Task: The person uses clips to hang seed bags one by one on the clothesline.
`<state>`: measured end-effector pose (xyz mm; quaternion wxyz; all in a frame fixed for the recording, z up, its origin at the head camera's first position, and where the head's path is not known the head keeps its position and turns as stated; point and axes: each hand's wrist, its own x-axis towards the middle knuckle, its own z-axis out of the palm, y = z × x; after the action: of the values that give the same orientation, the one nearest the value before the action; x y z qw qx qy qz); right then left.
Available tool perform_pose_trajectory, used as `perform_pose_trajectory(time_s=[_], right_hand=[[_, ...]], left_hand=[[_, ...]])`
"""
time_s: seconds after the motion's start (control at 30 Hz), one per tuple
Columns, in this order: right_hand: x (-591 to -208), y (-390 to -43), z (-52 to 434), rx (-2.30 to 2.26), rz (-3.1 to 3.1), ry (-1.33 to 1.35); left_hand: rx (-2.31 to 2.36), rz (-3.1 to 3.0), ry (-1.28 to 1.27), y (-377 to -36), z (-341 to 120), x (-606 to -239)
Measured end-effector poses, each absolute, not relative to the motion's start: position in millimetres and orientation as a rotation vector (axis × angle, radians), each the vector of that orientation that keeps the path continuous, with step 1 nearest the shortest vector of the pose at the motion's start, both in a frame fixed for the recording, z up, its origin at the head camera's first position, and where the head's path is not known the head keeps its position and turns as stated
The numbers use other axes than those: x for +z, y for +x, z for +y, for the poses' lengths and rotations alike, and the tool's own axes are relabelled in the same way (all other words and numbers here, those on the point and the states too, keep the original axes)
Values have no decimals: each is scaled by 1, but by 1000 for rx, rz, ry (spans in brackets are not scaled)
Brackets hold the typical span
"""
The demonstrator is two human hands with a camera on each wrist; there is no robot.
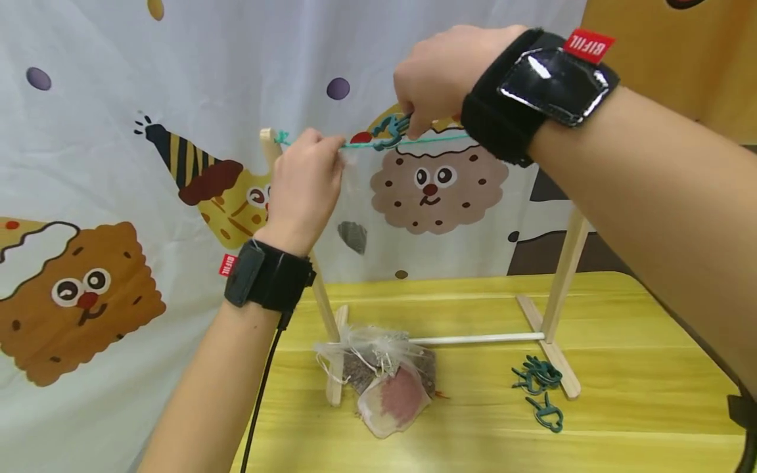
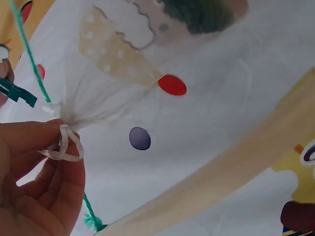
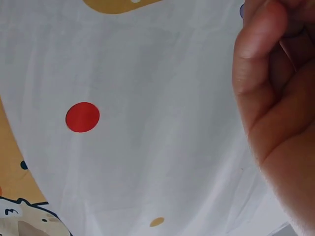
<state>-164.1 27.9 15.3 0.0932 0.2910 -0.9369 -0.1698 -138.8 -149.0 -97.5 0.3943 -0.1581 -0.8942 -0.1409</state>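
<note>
At the neck of a sheer drawstring pouch (image 2: 81, 110), my left hand (image 1: 307, 187) pinches the white drawstring (image 2: 70, 155) and gathered mesh. Dark green filling (image 2: 199, 14) shows in the pouch's lower part in the left wrist view. This grip lies right at a green string (image 1: 440, 138), tied to the top of a wooden post (image 1: 268, 136). To its right, my right hand (image 1: 440, 72) holds a dark green plastic spring clip (image 1: 390, 133) by its handles, with the clip's looped end at the string. In the right wrist view the right hand (image 3: 275, 98) shows, but the clip is hidden.
On the yellow wooden table (image 1: 473, 420) stands a wooden frame with a white crossbar (image 1: 479, 339) and a right post (image 1: 564, 276). Several filled mesh pouches (image 1: 393, 401) lie at its left foot. Several green clips (image 1: 538, 374) lie near the right foot. A printed curtain (image 1: 195, 79) hangs behind.
</note>
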Motion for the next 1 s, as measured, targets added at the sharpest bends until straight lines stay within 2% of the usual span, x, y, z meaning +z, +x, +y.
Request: perform_pose_trajectory(time_s=[0.37, 1.0], right_hand=[[13, -167, 20, -536, -2802, 863], [19, -158, -9, -767, -2858, 820]], left_hand=[[-306, -2334, -352, -141, -144, -91], [-365, -2343, -431, -133, -142, -78]])
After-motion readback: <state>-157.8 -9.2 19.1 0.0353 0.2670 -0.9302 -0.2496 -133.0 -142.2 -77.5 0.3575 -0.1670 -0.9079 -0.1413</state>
